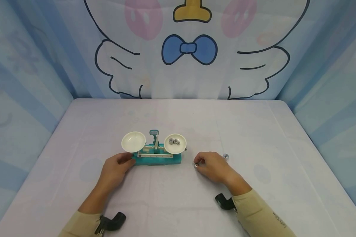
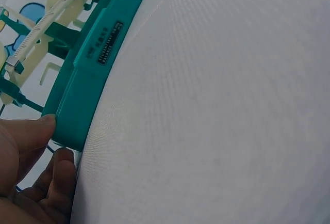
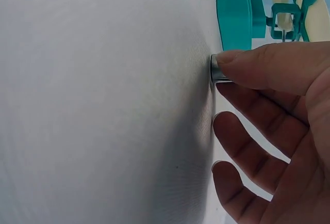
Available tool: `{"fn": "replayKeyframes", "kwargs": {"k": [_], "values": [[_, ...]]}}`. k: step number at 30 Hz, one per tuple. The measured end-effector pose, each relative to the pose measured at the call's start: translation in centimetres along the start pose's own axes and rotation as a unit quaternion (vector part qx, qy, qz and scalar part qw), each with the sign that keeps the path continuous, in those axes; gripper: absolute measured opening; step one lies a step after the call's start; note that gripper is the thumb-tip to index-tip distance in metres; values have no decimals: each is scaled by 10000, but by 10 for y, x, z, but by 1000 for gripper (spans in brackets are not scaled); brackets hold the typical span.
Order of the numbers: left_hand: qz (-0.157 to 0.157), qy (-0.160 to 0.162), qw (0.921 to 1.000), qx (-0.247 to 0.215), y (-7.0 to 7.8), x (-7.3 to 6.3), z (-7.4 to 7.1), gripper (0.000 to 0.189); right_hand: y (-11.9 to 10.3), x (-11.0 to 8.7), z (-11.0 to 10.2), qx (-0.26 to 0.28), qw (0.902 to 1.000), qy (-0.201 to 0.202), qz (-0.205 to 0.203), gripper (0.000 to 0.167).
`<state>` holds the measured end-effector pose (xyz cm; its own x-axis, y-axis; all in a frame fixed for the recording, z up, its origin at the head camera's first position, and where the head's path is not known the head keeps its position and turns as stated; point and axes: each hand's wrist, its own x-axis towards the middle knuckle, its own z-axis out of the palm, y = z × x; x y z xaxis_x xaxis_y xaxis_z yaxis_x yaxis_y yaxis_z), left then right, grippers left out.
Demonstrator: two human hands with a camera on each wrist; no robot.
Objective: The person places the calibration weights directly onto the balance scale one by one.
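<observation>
A teal balance scale point(image 1: 158, 160) with two white pans stands on the table. Its left pan point(image 1: 133, 142) is bare, while three small metal weights point(image 1: 175, 141) sit in the right pan point(image 1: 175, 150). My left hand point(image 1: 115, 168) holds the left end of the teal base point(image 2: 85, 95), thumb against its front edge and fingers around the end. To the right of the scale, my right hand point(image 1: 214, 168) pinches a small silver weight point(image 3: 215, 69) between thumb and index finger, right at the tabletop. The other fingers of that hand are loosely bent.
Another metal weight point(image 1: 225, 156) stands on the table just beyond my right hand. The table point(image 1: 178, 204) has a pale cloth. A curtain point(image 1: 190, 79) with a printed cartoon figure hangs behind its far edge, with blue curtains on both sides.
</observation>
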<state>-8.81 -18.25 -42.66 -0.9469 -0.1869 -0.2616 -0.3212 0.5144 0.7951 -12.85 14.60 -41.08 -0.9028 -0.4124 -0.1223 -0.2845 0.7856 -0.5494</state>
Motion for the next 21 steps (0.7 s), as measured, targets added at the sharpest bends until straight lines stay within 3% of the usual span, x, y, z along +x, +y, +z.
{"fn": "replayKeyframes", "kwargs": {"k": [11,21], "values": [[-19,0,10000,-60,1,0,0,45,-3,-1,0,106,9997,62,-215,8],[-31,-23,10000,-34,-1,1,0,45,-12,-6,-7,273,9978,455,-405,8]]}}
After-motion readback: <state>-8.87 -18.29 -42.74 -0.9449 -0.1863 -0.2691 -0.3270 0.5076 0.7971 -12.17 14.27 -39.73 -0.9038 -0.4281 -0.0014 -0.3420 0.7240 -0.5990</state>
